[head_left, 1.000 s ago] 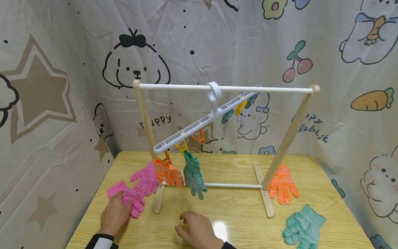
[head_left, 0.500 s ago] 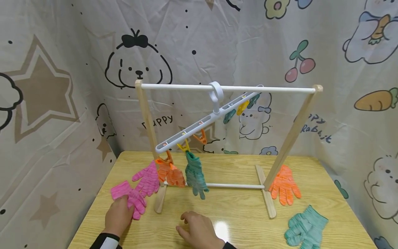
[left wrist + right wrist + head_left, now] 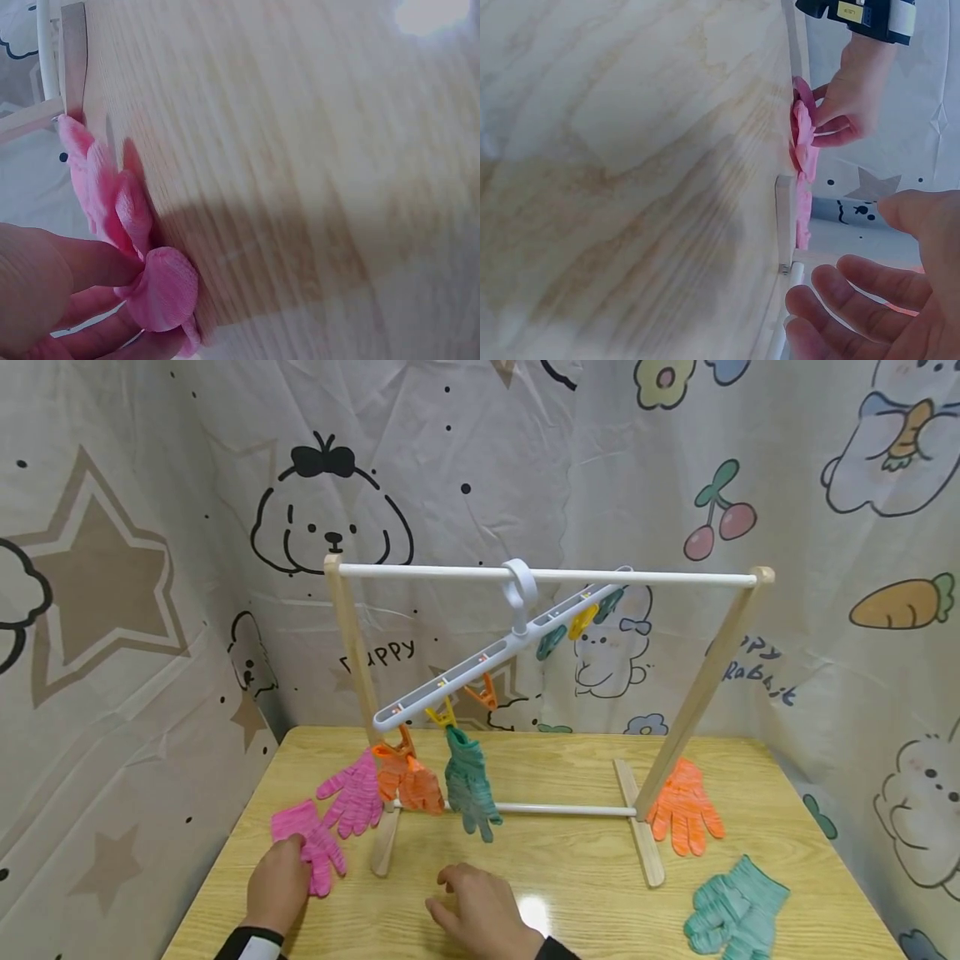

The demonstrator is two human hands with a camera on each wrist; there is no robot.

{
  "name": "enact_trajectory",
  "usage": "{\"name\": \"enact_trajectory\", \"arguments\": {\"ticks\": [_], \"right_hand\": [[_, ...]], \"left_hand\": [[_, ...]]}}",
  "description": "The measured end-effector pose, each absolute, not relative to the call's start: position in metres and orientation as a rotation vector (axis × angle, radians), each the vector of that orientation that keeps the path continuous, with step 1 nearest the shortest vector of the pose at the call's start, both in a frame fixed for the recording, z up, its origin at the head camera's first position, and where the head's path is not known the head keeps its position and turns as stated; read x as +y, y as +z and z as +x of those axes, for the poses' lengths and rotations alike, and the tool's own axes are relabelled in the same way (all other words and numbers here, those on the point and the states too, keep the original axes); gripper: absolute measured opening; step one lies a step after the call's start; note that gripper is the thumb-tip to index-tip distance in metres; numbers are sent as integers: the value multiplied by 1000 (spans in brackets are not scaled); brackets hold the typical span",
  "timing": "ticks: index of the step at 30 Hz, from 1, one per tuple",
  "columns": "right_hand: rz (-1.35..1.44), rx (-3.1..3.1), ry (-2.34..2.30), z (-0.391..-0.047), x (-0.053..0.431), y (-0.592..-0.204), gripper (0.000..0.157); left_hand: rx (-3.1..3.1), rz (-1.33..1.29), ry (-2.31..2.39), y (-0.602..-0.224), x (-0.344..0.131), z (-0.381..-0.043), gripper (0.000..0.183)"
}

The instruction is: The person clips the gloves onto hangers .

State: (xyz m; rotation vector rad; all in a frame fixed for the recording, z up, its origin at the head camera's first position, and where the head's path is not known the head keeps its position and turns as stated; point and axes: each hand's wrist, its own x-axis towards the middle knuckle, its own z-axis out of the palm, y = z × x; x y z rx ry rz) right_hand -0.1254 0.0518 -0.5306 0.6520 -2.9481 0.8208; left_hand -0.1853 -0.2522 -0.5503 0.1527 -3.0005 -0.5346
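At the table's left side my left hand (image 3: 277, 885) pinches a pink knitted glove (image 3: 324, 853) by its near edge. In the left wrist view, the thumb and fingers close on a bunched fold of this glove (image 3: 161, 289). A second pink glove (image 3: 354, 795) lies just behind it, by the rack's left foot. My right hand (image 3: 483, 910) hovers over or rests near the table's front middle, holding nothing. Its fingers are loosely bent and spread in the right wrist view. An orange glove (image 3: 416, 783) and a green glove (image 3: 469, 785) hang from clips on a white hanger (image 3: 450, 681).
The hanger's hook sits on the white top bar (image 3: 637, 577) of a wooden rack (image 3: 693, 693). Several clips, including a yellow one (image 3: 582, 622), hang without gloves. On the right lie another orange glove (image 3: 686, 810) and green glove (image 3: 738, 908). A printed curtain surrounds the table.
My left hand has drawn the pink glove slightly toward me and turned it a little, away from the other pink glove. The right hand has barely moved.
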Motion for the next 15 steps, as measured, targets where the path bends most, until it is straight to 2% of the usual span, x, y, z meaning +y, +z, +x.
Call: {"name": "enact_trajectory", "arguments": {"ticks": [9, 15], "right_hand": [[671, -2892, 771, -129, 48, -518, 29], [692, -2895, 794, -131, 46, -509, 29]], "left_hand": [[-2980, 178, -517, -550, -254, -184, 16], [-2994, 254, -531, -550, -255, -184, 17]]}}
